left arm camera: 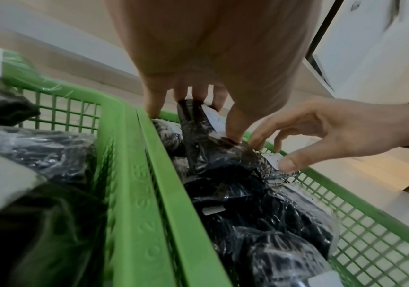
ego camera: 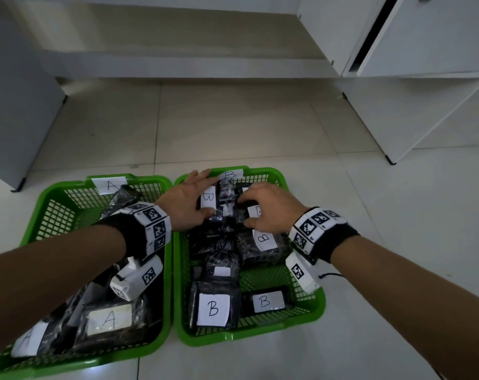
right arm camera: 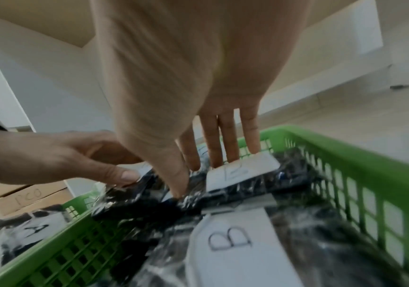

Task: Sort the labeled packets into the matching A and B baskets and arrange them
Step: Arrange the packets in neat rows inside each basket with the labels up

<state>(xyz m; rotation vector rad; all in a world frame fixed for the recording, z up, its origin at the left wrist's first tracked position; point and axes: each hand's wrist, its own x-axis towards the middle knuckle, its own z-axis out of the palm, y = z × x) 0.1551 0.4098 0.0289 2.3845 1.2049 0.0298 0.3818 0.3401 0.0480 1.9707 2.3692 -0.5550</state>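
Two green mesh baskets sit side by side on the floor. Basket A (ego camera: pixel 95 360) on the left holds black plastic-wrapped packets with A labels. Basket B (ego camera: pixel 227 335) on the right holds several packets with B labels. Both hands are at its far end. My left hand (ego camera: pixel 202 193) (left arm camera: pixel 213 118) grips a B packet (ego camera: pixel 208 200) (left arm camera: pixel 196 128), fingers over its far end and thumb at its near end. My right hand (ego camera: pixel 246 211) (right arm camera: pixel 198 178) holds the neighbouring B packet (ego camera: pixel 256 211) (right arm camera: pixel 242 172), fingers on its label and thumb pressed into the wrap.
A grey panel (ego camera: pixel 13 105) stands on the tiled floor at the left and a white open cabinet (ego camera: pixel 410 105) at the right. A cardboard box (right arm camera: pixel 26 196) sits beyond basket A. A low white step (ego camera: pixel 178 64) runs across behind the baskets.
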